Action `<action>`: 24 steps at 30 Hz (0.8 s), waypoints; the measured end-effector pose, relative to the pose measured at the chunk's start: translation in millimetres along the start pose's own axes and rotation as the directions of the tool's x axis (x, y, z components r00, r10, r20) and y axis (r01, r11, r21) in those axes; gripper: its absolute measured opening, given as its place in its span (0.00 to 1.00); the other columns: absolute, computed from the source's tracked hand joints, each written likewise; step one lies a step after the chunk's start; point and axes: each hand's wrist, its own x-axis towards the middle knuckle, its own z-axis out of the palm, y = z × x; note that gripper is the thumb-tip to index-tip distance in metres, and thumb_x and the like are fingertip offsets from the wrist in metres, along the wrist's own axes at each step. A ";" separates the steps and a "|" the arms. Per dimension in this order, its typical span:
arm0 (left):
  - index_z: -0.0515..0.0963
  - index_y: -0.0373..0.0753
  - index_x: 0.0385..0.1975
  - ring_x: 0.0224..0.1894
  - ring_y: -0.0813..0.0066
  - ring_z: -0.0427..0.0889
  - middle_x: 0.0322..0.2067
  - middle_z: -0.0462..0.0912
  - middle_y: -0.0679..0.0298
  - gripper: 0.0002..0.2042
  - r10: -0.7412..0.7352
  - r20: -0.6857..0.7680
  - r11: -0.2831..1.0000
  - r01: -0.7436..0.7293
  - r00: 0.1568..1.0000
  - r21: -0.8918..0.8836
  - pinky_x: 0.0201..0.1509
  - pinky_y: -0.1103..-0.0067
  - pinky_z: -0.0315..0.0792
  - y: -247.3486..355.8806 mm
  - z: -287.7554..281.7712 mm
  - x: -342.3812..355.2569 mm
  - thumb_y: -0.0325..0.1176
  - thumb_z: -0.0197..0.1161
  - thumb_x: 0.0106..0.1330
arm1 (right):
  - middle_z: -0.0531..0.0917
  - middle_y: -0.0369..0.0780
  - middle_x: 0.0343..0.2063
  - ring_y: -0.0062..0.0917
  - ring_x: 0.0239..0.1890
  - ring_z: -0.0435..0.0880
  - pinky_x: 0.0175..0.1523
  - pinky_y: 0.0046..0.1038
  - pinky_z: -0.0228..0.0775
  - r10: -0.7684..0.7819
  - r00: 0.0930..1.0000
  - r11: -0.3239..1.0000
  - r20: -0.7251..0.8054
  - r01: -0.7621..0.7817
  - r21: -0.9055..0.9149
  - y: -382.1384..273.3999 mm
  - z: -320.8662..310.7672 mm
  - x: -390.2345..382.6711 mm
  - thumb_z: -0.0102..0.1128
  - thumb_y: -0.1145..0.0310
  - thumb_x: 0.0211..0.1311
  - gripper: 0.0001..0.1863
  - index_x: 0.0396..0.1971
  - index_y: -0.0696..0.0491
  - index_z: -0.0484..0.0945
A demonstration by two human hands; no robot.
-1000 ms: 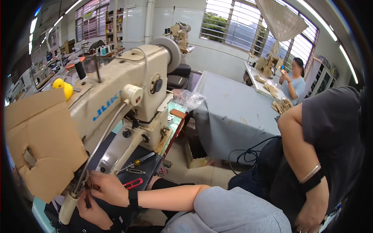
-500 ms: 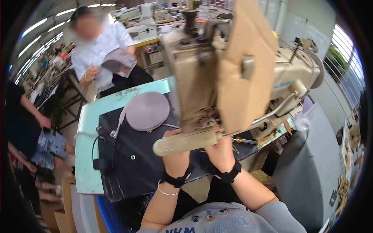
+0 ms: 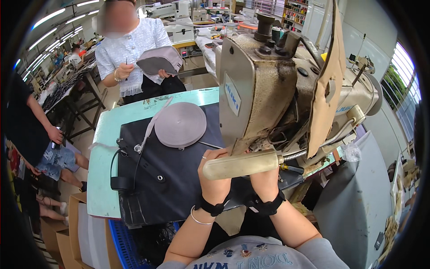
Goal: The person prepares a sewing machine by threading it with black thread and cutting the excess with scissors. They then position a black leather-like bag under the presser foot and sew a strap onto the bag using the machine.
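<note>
My left hand (image 3: 215, 181) and my right hand (image 3: 267, 184) are close together under the head of an industrial sewing machine (image 3: 259, 85). A cream lamp bar (image 3: 241, 164) on a bendable metal neck crosses in front of them and hides most of the fingers. Whatever lies between the hands, near the needle area, is also hidden. To the left of my left hand, a wide roll of grey webbing tape (image 3: 180, 124) lies flat on a black sheet (image 3: 179, 179), with its loose end trailing off.
Mint-green tabletop (image 3: 101, 179) shows around the black sheet. A brown cardboard piece (image 3: 329, 85) stands against the machine. A screwdriver (image 3: 292, 169) lies beside my right hand. Across the table, a person (image 3: 134, 49) holds a grey pouch (image 3: 160, 60). A blue crate (image 3: 122, 244) stands below, near cardboard boxes.
My view has shifted, so machine, table and hands appear farther right. Both hands stay beneath the machine head behind the lamp. The person opposite now holds the pouch more upright.
</note>
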 end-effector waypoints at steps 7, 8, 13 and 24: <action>0.77 0.33 0.27 0.32 0.61 0.75 0.32 0.80 0.60 0.08 -0.051 -0.005 0.996 0.051 0.999 -0.069 0.36 0.73 0.71 2.5 -2.5 0.7 0.21 0.63 0.44 | 0.78 0.34 0.17 0.14 0.25 0.79 0.31 0.18 0.67 0.096 0.992 0.995 0.084 -0.098 0.022 -0.3 -8.8 -2.1 0.62 0.79 0.50 0.03 0.26 0.61 0.78; 0.77 0.33 0.27 0.33 0.61 0.75 0.33 0.80 0.60 0.09 -0.044 -0.001 0.998 0.044 0.999 -0.037 0.37 0.73 0.71 4.0 -4.4 0.4 0.21 0.64 0.44 | 0.77 0.33 0.16 0.14 0.25 0.78 0.30 0.18 0.67 0.058 0.991 0.996 0.119 -0.066 0.067 4.0 -14.2 -3.3 0.61 0.80 0.50 0.02 0.25 0.61 0.77; 0.79 0.35 0.29 0.38 0.61 0.75 0.34 0.80 0.60 0.09 -0.015 0.005 0.997 0.014 1.000 0.077 0.41 0.72 0.70 4.2 -20.1 -3.2 0.22 0.64 0.45 | 0.78 0.46 0.25 0.25 0.21 0.80 0.23 0.18 0.67 0.163 0.915 0.718 0.368 -0.366 0.592 3.5 -39.6 -17.6 0.48 0.79 0.61 0.02 0.34 0.59 0.69; 0.78 0.34 0.35 0.33 0.70 0.78 0.33 0.80 0.60 0.09 -0.245 0.035 0.969 0.244 0.969 0.024 0.31 0.80 0.71 21.4 -19.6 -31.6 0.22 0.63 0.54 | 0.74 0.31 0.19 0.12 0.21 0.71 0.28 0.18 0.63 0.209 0.278 0.803 0.938 -0.596 -0.003 53.0 -69.2 -89.9 0.52 0.75 0.56 0.02 0.27 0.56 0.69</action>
